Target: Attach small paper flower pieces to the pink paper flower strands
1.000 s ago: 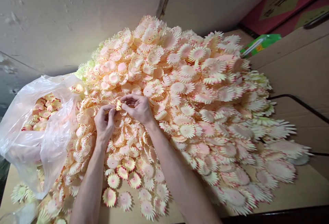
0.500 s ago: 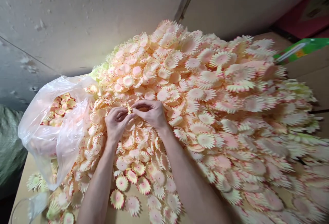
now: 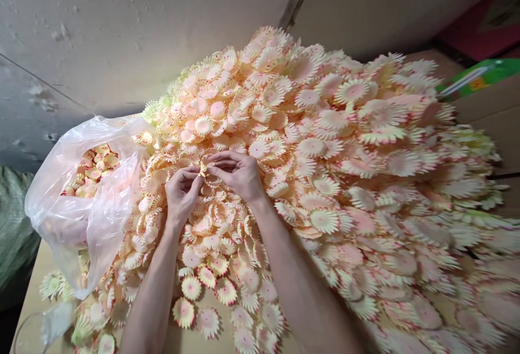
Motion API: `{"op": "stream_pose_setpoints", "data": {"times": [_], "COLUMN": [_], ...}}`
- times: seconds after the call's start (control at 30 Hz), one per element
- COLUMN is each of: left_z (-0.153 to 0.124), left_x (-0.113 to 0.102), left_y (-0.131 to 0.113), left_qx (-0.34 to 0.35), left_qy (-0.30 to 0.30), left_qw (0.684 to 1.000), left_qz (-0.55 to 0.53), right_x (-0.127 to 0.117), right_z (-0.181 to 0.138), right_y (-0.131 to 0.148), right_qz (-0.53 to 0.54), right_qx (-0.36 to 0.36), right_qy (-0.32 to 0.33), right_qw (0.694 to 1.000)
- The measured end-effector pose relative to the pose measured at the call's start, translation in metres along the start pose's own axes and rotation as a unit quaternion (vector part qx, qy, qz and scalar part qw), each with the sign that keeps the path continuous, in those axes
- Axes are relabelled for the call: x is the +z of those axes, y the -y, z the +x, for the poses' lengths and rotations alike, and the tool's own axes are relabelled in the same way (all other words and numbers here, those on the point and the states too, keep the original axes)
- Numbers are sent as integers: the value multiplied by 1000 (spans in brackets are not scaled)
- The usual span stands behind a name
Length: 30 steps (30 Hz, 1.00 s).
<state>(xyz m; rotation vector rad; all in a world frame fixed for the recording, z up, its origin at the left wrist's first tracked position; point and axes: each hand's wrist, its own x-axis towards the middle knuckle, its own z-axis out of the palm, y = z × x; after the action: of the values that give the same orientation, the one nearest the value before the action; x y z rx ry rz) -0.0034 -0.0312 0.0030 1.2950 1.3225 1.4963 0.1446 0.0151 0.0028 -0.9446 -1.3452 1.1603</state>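
A big heap of cream and pink fabric flower petals covers the table. Over its left side my left hand and my right hand meet, fingers pinched together on one small yellowish petal piece held between them. Both forearms reach up from the bottom edge, lying over loose petals.
A clear plastic bag with several smaller petal pieces lies at the left. A bare wall stands behind the heap. A green packet sits on cardboard at the far right. A clear container rim shows at the bottom left.
The hands stay pinched on the small petal piece, with only small finger movement. The view shifted, so the heap and bag sit further right than one second ago.
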Motion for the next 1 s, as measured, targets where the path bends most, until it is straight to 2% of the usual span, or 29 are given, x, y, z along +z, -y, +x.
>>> {"op": "stream_pose_setpoints", "data": {"times": [0.13,0.27,0.53,0.7,0.9,1.0], "left_z": [2,3,3,3,1,1], "left_x": [1,2,-2,-4,1,2], "left_y": [-2,-4,1,2,-3,-5], "left_qx": [-11,-15,48,109,61,39], "left_qy": [-41,-43,-44,-21,-42,-32], "left_qw": [999,999,998,992,997,999], "left_qz": [-9,-16,14,56,15,18], "right_x": [-5,-7,-2,-3,-5,-7], "right_z": [1,2,1,2,3,4], "right_y": [3,6,6,5,6,7], "right_qz": [62,79,49,32,61,80], "right_qx": [35,47,48,35,80,97], "right_qy": [45,49,65,76,52,41], "right_qw": [996,995,996,996,994,991]}}
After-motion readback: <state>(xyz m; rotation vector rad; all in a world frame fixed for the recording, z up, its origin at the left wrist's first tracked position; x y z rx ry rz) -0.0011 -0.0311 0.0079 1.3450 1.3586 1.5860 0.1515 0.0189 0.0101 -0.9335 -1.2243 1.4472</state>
